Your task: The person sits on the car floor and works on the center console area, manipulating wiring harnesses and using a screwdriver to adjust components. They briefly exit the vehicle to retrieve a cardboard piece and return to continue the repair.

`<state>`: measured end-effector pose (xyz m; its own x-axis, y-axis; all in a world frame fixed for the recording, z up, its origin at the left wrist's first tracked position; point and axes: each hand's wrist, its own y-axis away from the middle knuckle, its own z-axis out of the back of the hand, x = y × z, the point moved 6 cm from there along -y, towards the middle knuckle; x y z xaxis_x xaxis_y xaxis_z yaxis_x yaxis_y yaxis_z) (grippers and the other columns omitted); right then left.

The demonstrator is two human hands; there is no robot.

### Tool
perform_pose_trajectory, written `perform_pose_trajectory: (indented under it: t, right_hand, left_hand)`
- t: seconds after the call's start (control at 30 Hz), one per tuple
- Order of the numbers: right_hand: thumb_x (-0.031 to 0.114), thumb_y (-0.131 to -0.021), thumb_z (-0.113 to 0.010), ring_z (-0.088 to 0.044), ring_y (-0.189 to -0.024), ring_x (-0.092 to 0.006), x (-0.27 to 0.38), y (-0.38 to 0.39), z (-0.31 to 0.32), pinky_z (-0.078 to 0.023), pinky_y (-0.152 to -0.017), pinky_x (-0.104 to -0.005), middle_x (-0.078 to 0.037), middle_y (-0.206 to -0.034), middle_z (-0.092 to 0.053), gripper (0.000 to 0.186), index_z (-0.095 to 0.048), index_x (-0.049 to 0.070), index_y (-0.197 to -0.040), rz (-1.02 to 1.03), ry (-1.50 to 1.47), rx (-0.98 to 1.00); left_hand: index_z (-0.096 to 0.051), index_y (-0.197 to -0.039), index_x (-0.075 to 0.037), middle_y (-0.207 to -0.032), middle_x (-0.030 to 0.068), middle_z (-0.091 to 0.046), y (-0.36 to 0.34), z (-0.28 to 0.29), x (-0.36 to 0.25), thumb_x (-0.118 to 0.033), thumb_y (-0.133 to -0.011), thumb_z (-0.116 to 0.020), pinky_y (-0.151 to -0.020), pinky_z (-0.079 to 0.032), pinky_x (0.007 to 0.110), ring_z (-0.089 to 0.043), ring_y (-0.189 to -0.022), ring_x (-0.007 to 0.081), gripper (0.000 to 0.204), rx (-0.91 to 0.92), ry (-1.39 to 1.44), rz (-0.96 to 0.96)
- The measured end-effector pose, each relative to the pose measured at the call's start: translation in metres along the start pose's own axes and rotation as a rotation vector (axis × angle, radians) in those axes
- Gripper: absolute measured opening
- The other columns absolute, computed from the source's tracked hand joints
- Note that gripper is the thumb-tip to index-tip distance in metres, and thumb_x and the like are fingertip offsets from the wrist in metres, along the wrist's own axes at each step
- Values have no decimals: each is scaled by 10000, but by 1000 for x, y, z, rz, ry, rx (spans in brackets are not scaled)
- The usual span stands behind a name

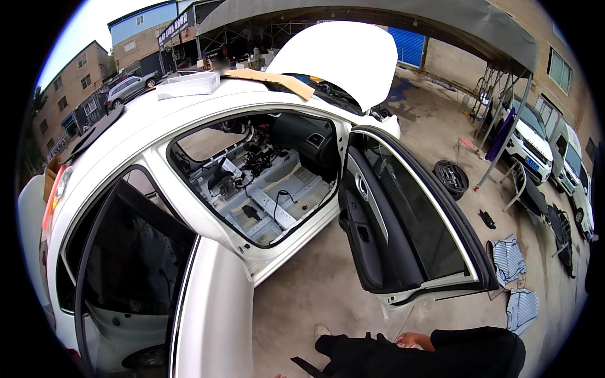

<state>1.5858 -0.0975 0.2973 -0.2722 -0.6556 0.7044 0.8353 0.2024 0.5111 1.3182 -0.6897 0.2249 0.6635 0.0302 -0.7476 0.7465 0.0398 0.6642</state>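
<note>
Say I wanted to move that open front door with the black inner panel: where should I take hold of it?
Probably by the near, free edge of the front door, coming from the person's side. Its far side joins the car, so this edge should swing most easily; the flat window glass gives little to hook around.

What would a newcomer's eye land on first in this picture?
Probably the white car filling the left and middle, its hood raised at the top. Through the front doorway, bare metal floor and dark wiring show, with no seats visible there. The front door stands wide open right of centre, above the person's right hand in view.
</note>
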Motion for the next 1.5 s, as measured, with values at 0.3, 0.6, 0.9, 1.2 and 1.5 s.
perform_pose_trajectory:
  t: [0.3, 0.6, 0.9, 1.2, 1.5]
  right_hand:
    - [331, -968, -530, -662, -915, -322, 70, -292, 166, -533, -795, -433, -188, -1074, -703, 356, -680, 78, -1168, -223, -199, -551]
    - [336, -889, -630, -517, -1255, -372, 157, -337, 401, -421, -1043, -487, -179, -1319, -590, 438, -615, 124, -1271, -225, 338, -549]
    - [216, -858, -666, -442, -1329, -405, 203, -244, 620, -376, -1096, -503, -209, -1407, -502, 524, -543, 17, -1326, -523, 653, -1073]
    - [269, -847, -708, -351, -1424, -394, 138, -279, 711, -392, -1094, -473, -200, -1558, -350, 663, -466, 66, -1430, -523, 718, -928]
    - [306, -899, -647, -340, -1441, -366, 133, -287, 737, -366, -1106, -527, -191, -1552, -371, 621, -453, 138, -1464, -715, 637, -893]
  left_hand:
    - [-639, -1102, -88, -912, 77, -702, -18, -113, -194, -247, -988, -587, -593, -500, 278, -664, -737, 170, 202, 36, -195, 87]
    - [-665, -1082, 21, -980, 121, -700, -145, -272, -470, -104, -928, -609, -786, -519, 311, -653, -868, 188, 206, 93, -446, -588]
    - [-674, -1043, -42, -1181, 100, -653, -158, -373, -778, -49, -906, -592, -1013, -390, 465, -497, -1256, 345, 160, -411, -862, -1506]
    - [-712, -1098, -254, -1519, 15, -478, -216, -399, -843, -237, -938, -611, -1122, -174, 479, -377, -1416, 269, 190, -1145, -1415, -1356]
    - [-727, -1156, -323, -1550, 116, -415, -217, -414, -857, -487, -974, -483, -1048, -264, 651, -320, -1434, 469, 346, -1591, -1396, -1053]
